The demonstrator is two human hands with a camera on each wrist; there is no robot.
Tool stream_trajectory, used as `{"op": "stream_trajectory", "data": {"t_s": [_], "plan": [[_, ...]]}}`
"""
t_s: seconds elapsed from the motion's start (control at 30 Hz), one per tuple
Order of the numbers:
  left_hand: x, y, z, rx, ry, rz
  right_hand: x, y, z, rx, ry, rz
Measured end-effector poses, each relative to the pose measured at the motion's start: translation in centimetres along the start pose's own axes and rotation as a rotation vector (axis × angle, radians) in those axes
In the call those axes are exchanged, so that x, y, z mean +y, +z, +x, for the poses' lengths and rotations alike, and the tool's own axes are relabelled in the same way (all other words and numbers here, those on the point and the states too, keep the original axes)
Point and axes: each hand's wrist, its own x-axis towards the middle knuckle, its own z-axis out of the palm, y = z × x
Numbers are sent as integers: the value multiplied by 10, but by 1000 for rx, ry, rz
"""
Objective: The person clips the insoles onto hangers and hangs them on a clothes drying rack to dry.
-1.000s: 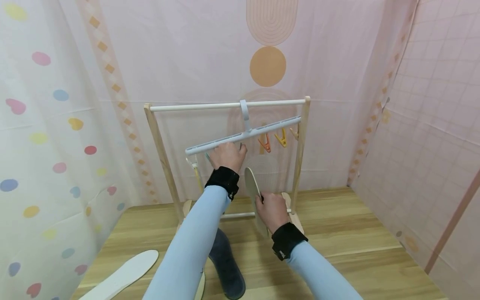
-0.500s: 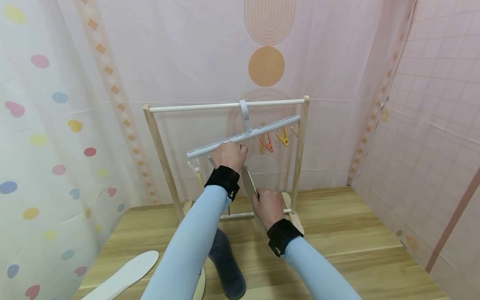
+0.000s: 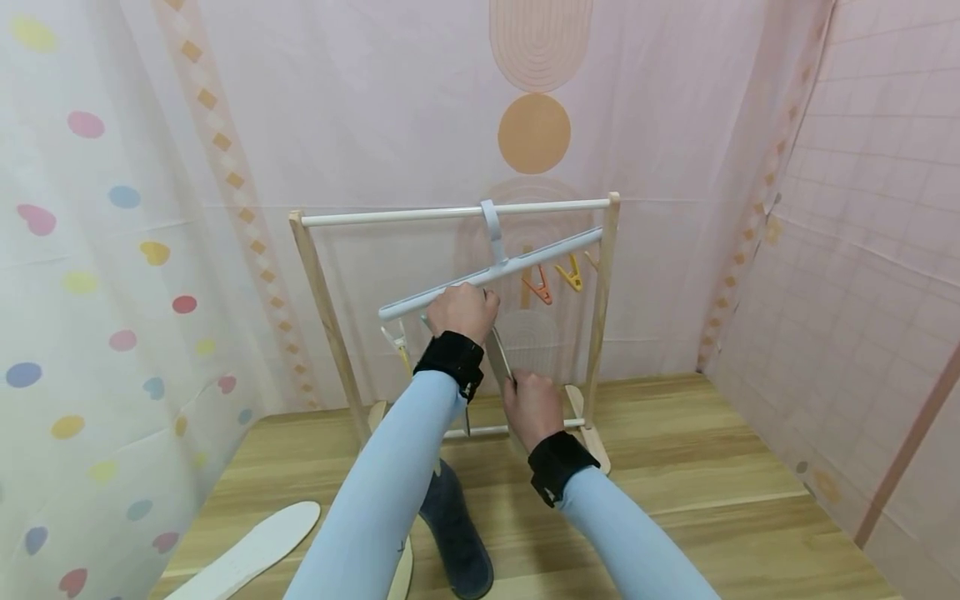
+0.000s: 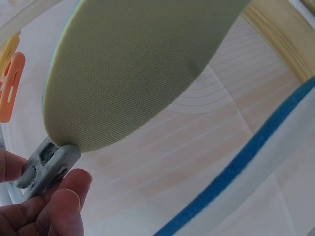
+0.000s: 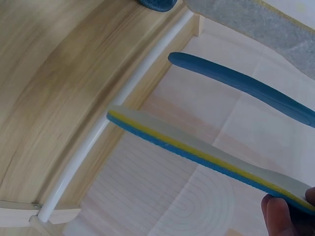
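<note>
Below the bar of a light blue hanger [image 3: 551,252], my left hand [image 3: 461,312] pinches a grey clothespin [image 4: 49,164] between thumb and fingers. The clothespin's end meets the tip of a beige mesh insole [image 4: 128,73]; whether it clamps the insole, I cannot tell. My right hand [image 3: 534,408] grips that insole lower down, holding it upright and edge-on. Yellow and blue layers show along the insole's edge [image 5: 197,152] in the right wrist view. Beside it hangs a blue-edged insole [image 5: 241,86]. An orange clothespin [image 3: 538,286] and a yellow clothespin [image 3: 572,273] hang right of my left hand.
The hanger hooks, tilted, over the white top rail [image 3: 390,217] of a wooden rack [image 3: 322,312]. A white clothespin [image 3: 393,336] hangs at its left end. A white insole [image 3: 258,546] and a dark insole [image 3: 457,533] lie on the wooden table [image 3: 697,475].
My right hand has moved slightly left and up, bringing the insole's tip to the clothespin at my left hand. The hanger's left end has shifted slightly right.
</note>
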Motion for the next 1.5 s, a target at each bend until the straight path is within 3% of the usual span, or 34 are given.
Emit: {"op": "stream_trajectory", "data": {"t_s": [0.33, 0.67, 1.1, 1.5], "plan": [[3, -5, -3, -4, 3, 6, -7, 1, 9, 7, 0, 14], [-9, -6, -1, -11, -18, 9, -15, 8, 9, -5, -35, 23], [-26, -19, -1, -23, -46, 47, -28, 16, 13, -24, -79, 43], [-30, -19, -2, -5, -57, 48, -30, 16, 14, -41, -79, 26]]}}
